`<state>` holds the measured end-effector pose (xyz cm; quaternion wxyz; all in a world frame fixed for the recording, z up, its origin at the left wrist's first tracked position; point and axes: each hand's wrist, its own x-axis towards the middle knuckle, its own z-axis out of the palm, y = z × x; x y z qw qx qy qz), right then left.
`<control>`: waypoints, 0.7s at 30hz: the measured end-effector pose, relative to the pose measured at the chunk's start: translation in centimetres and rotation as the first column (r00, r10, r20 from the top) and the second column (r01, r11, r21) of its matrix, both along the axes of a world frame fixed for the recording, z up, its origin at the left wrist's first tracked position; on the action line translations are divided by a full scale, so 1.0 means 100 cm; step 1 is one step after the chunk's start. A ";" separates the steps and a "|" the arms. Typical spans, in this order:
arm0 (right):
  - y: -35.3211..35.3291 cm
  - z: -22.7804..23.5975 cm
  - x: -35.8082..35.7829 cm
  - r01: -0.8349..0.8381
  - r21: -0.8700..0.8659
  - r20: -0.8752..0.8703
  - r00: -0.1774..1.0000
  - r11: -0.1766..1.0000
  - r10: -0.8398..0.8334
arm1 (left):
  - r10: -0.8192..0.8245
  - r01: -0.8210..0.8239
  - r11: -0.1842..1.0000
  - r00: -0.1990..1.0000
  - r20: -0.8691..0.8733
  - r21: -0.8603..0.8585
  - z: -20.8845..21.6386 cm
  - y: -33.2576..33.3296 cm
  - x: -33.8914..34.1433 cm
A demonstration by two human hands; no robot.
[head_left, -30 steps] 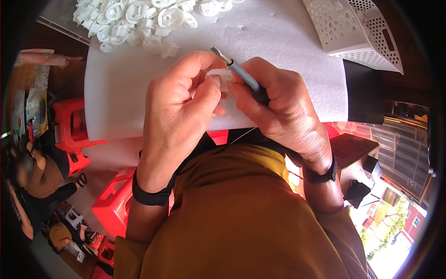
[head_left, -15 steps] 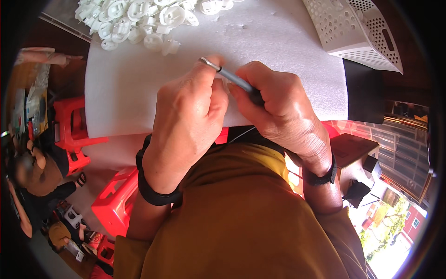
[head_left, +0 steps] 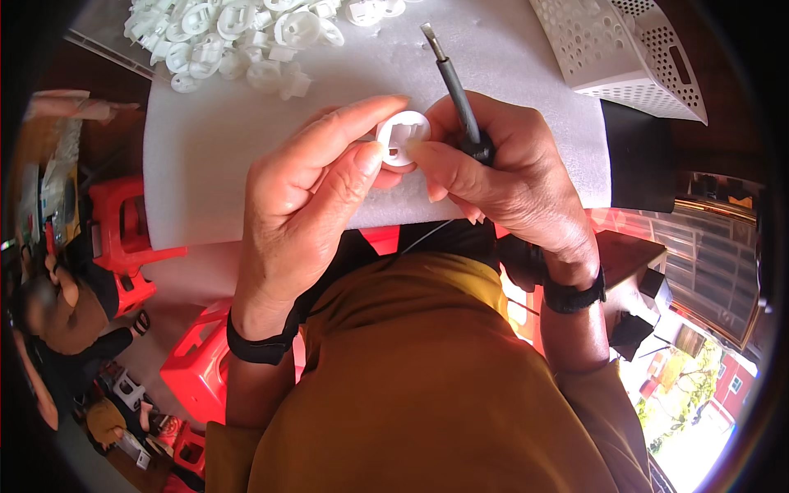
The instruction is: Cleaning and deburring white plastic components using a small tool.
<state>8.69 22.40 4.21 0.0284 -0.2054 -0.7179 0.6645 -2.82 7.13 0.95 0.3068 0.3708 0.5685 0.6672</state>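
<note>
Between my two hands, above the table, is a small round white plastic part (head_left: 404,131) with a rectangular recess in its face. My left hand (head_left: 292,189) pinches its left side with thumb and fingers. On its right edge rests the thumb of my right hand (head_left: 514,160), which also grips a slim screwdriver-like tool (head_left: 456,90). This tool has a black handle, a grey shaft and a flat metal tip pointing up and away from the part. The right fingers behind the part are partly hidden.
A heap of similar white plastic parts (head_left: 234,37) lies at the far left of the white foam-covered table (head_left: 193,164). A perforated white basket (head_left: 612,49) stands at the far right. Red stools (head_left: 197,366) are at the left, where other people (head_left: 74,308) sit.
The tool has swung from pointing left across my left hand to pointing up and away. My hands have turned and opened outward, bringing the white part into view between them.
</note>
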 end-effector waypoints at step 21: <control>0.004 0.002 -0.003 -0.006 -0.104 0.025 1.000 0.995 0.009 | -0.013 0.012 0.999 1.000 0.024 0.033 -0.004 0.001 -0.010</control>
